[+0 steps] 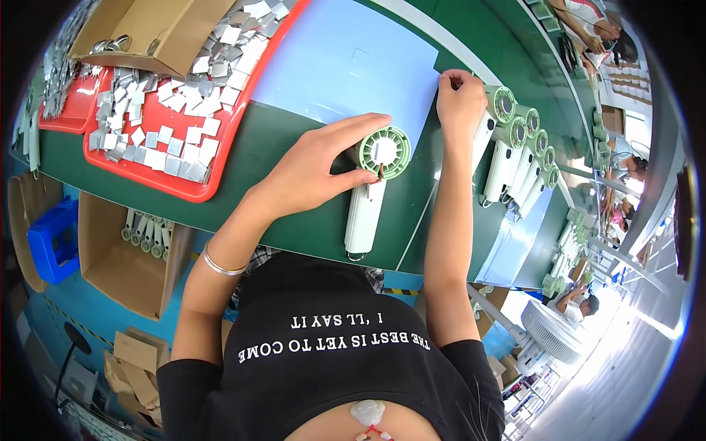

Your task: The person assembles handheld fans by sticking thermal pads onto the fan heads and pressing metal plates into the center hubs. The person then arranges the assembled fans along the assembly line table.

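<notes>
A small handheld fan [363, 220], with a green round grille and a white handle, lies on the green table in front of me. My left hand [312, 165] is closed round its head, thumb on the near side and fingers along the far side. A short dark red piece, perhaps wire, shows by the thumb where head meets handle. My right hand [462, 106] is farther off, by the right edge of a pale blue sheet [331, 62]. Its fingers are curled together; whatever they hold, if anything, is hidden. Several similar fans [503, 170] lie in a row right of that hand.
Left of the sheet is a red tray [197, 192] of small silvery squares [176, 145], with a cardboard box [158, 35] on top. Below the table's left edge, an open carton [110, 272] holds more fans beside a blue plastic crate [55, 239]. A white electric fan [551, 331] stands right.
</notes>
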`<action>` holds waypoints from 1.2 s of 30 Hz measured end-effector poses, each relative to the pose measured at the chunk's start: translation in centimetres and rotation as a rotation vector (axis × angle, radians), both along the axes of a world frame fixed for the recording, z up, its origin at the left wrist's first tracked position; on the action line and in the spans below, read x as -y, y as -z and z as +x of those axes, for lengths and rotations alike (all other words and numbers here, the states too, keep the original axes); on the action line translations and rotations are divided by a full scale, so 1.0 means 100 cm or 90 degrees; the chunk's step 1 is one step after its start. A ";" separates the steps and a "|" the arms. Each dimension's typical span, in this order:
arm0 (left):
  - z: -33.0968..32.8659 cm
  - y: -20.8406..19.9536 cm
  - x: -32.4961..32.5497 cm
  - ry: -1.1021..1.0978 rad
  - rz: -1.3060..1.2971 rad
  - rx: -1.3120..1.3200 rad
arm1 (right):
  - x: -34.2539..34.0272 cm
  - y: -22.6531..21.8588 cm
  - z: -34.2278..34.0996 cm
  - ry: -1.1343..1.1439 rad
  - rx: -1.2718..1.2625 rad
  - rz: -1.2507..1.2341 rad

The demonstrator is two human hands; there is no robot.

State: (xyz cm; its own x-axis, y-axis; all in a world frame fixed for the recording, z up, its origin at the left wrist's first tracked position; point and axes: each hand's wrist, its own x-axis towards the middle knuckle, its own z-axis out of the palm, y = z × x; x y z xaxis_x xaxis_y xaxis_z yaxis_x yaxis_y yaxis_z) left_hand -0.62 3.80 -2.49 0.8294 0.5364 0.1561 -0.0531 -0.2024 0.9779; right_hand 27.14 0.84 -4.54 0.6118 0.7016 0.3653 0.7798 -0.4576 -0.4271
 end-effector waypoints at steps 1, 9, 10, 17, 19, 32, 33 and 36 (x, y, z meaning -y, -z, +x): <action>0.000 0.000 0.000 0.001 0.004 0.001 | 0.000 0.000 0.001 0.011 0.000 -0.006; 0.000 0.001 0.000 -0.004 -0.015 0.005 | -0.007 -0.012 0.003 0.035 -0.077 -0.073; 0.000 0.001 0.000 -0.004 -0.017 0.005 | -0.008 -0.013 0.004 0.035 -0.099 -0.093; 0.001 0.003 0.000 0.003 -0.014 0.001 | -0.001 0.008 0.009 -0.041 0.021 -0.080; -0.001 0.002 0.000 -0.003 -0.018 -0.003 | 0.002 0.006 -0.003 -0.065 0.004 -0.044; 0.001 0.001 0.000 0.003 -0.013 0.005 | 0.008 -0.002 -0.010 -0.022 -0.192 0.101; 0.001 0.001 0.000 0.003 -0.014 0.004 | 0.010 -0.003 -0.010 -0.035 -0.237 0.132; 0.001 0.002 0.001 0.001 -0.013 0.005 | 0.017 -0.011 -0.010 -0.072 -0.340 0.174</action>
State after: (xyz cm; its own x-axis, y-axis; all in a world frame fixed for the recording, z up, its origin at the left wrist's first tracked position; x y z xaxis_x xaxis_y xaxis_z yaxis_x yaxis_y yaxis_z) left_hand -0.57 3.73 -2.65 0.8290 0.5384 0.1515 -0.0607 -0.1827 0.9813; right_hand 26.11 -0.86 -3.43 0.6870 0.6973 0.2044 0.4625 -0.2026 -0.8632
